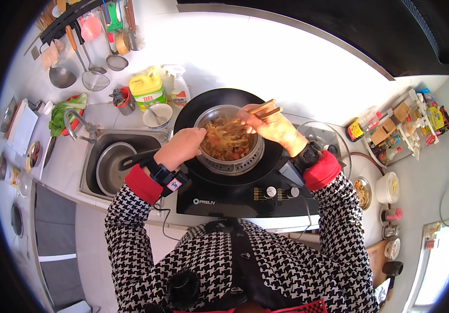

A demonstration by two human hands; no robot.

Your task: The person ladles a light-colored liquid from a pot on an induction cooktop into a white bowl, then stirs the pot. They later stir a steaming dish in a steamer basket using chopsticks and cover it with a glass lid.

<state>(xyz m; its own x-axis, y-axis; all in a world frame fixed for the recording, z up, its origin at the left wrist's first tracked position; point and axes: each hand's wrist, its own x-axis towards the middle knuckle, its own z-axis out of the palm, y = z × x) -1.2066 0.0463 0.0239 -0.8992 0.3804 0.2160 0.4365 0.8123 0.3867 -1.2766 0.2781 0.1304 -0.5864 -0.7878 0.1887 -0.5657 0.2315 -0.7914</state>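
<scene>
A round metal pan (256, 150) stands on the perforated burner ring of a black glass hob, holding noodle-like strands (227, 139) with red and orange pieces in broth. Wooden chopsticks (267, 109) are gripped in my right hand (265, 124), above the pan's right rim, their lower ends among the strands. My left hand (183, 144) is closed at the pan's left rim, its fingertips over the edge. A black handle (136, 158) runs out to the left beneath that hand; whether the fingers hold anything is hidden.
Left of the hob is a sink (91, 172) with a metal pot (111, 168). Behind stand a bowl with a spoon (158, 116), a yellow detergent jug (146, 88) and a spray bottle (179, 88). A glass lid (318, 131) lies right, near a spice rack (400, 121).
</scene>
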